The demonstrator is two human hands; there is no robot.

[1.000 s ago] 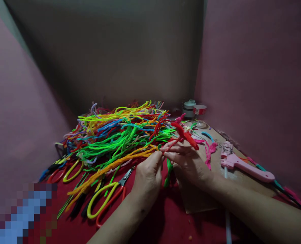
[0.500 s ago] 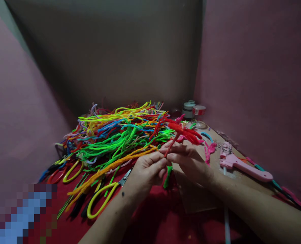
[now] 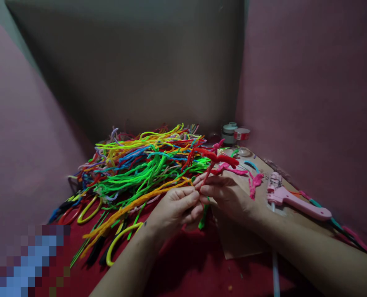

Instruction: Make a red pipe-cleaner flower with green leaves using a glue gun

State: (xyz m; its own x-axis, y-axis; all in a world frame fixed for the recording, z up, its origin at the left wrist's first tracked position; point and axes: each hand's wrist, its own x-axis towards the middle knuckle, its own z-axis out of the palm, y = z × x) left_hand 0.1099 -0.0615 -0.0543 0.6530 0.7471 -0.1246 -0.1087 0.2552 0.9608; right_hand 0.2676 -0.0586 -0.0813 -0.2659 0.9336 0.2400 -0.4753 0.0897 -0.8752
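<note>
Between my two hands stands a red pipe-cleaner flower (image 3: pixel 213 159), its fuzzy petals spread at the top and its twisted stem running down to my fingers. My left hand (image 3: pixel 181 204) pinches the bottom end of the stem. My right hand (image 3: pixel 225 194) closes thumb and fingers on the stem just above, almost touching the left fingertips. A big heap of coloured pipe cleaners (image 3: pixel 146 165) lies beyond and left of my hands. Scissors with yellow handles (image 3: pixel 110 247) lie by my left forearm, partly hidden by it.
A pink glue gun (image 3: pixel 297 202) with a glue stick rests on a cardboard sheet (image 3: pixel 242 235) at the right. Pink pipe-cleaner pieces (image 3: pixel 255 183) lie near it. A jar (image 3: pixel 229 133) and a tape roll (image 3: pixel 242 133) stand at the back. Red cloth (image 3: pixel 198 264) covers the surface.
The red flower has turned in my fingers, so its petals show at another angle. My left hand has shifted slightly left, and its forearm now covers more of the scissors.
</note>
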